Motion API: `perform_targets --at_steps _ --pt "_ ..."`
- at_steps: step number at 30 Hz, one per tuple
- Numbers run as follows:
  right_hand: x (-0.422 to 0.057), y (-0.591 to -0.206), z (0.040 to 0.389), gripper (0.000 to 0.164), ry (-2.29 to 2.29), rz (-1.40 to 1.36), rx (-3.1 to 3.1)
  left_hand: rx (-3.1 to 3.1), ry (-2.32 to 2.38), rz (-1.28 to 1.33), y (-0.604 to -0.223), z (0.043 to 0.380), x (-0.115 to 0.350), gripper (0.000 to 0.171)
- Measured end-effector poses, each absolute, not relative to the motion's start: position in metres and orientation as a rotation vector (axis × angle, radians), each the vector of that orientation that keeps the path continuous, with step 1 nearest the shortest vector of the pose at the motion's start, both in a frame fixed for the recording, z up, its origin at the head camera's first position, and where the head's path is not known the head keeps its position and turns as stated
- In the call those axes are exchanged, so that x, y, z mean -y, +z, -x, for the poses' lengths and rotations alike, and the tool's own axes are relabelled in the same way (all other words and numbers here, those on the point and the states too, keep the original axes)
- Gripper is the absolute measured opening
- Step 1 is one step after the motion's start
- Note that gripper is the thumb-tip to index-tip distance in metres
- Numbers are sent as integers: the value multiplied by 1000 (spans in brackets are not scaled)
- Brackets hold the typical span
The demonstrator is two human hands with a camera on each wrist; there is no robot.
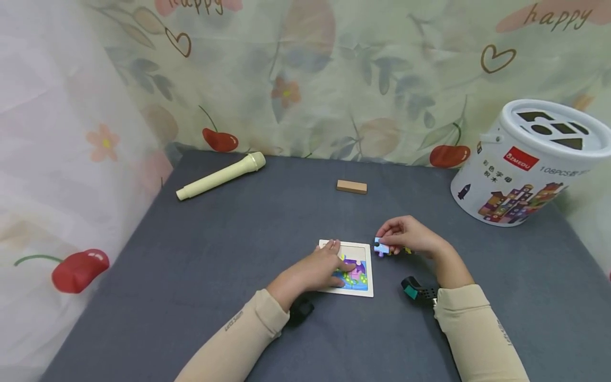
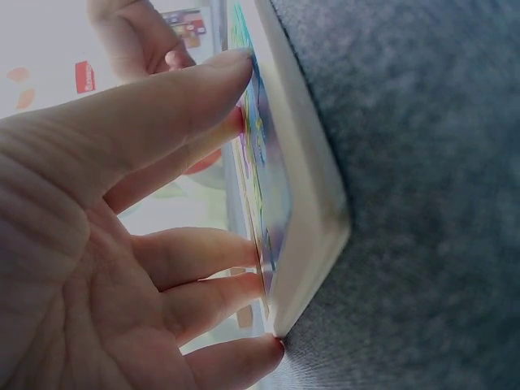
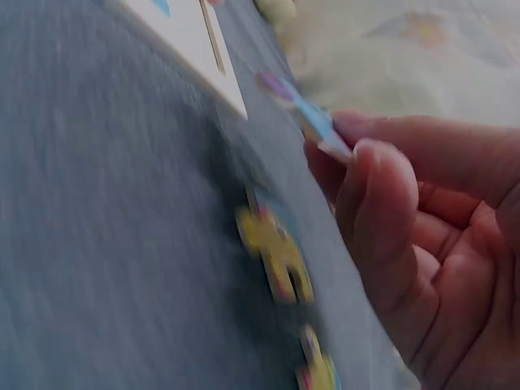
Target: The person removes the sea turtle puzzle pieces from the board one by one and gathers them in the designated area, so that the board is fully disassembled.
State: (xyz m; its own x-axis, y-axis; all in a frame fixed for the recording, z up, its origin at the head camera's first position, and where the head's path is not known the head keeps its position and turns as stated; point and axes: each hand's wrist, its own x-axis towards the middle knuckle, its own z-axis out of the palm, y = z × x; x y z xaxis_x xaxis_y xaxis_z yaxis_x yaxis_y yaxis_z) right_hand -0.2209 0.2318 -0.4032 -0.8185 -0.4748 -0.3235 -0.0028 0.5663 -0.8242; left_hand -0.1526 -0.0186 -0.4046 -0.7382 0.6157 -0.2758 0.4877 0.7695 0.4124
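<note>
My left hand (image 1: 316, 270) lies over a square wooden puzzle tray (image 1: 371, 281), fingers spread and fairly straight, fingertips on its far part and on the pieces. In the left wrist view the thumb and fingers of this hand (image 2: 154, 203) touch the tray's top and edge. Joined colourful pieces (image 1: 359, 283) fill the near part of the tray; bare wood shows beyond. Just right of the tray, my right hand (image 1: 411, 234) pinches a light-blue and purple puzzle piece (image 3: 321, 130) between thumb and fingers. Below it lie a yellow puzzle piece (image 3: 278, 250) and another piece (image 3: 322, 370).
A small wooden block (image 1: 351, 187) lies beyond the tray. At the far left is a cream toy microphone (image 1: 221, 176). A white lidded bucket (image 1: 520, 170) with shaped holes stands at the right rear, before a printed curtain (image 1: 305, 79).
</note>
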Motion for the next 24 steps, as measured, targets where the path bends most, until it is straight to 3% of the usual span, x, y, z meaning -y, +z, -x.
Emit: perform_targets --at_steps 11,24 --pt "-287 -408 222 33 -1270 340 -2274 -2577 449 -860 -406 152 19 44" --pt "-335 -409 216 29 -1263 319 -2312 -2575 452 -852 -406 152 20 44"
